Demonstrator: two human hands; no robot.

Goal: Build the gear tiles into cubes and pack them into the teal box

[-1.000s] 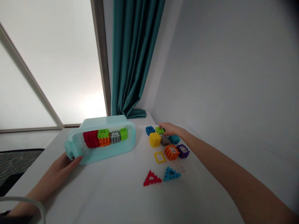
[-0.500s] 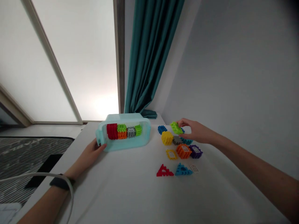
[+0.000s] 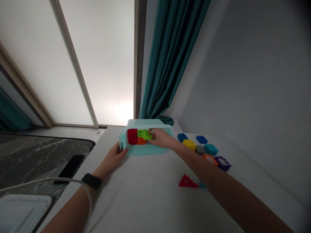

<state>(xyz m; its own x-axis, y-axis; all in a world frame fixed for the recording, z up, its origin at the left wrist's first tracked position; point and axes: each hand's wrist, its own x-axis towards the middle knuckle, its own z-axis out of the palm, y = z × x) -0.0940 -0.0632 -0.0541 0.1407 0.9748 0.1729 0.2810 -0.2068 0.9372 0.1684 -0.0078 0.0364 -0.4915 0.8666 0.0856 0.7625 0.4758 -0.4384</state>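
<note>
My right hand (image 3: 160, 138) reaches into a pale aqua plastic box (image 3: 145, 150), its fingertips pressing a lime-green waffle block (image 3: 145, 134). A red block (image 3: 132, 136) and an orange block (image 3: 141, 141) sit beside it in the box. My left hand (image 3: 113, 158) grips the box's near left end. Loose on the table lie blue (image 3: 182, 137), yellow (image 3: 189, 144), grey (image 3: 199, 149), teal (image 3: 211, 149) and purple (image 3: 223, 163) pieces. A red triangle (image 3: 188, 182) lies nearer me, and my right forearm partly hides a blue triangle (image 3: 201, 185).
The white-covered table (image 3: 145, 194) has a long edge on the left, beyond which a phone (image 3: 70, 166) lies on a dark striped surface. A white cable and white flat object (image 3: 23, 212) are at lower left. A teal curtain (image 3: 170, 64) and grey wall stand behind.
My right hand has moved left from the loose pieces into the box, carrying the lime-green block. The view has shifted, and my forearm now covers some pieces.
</note>
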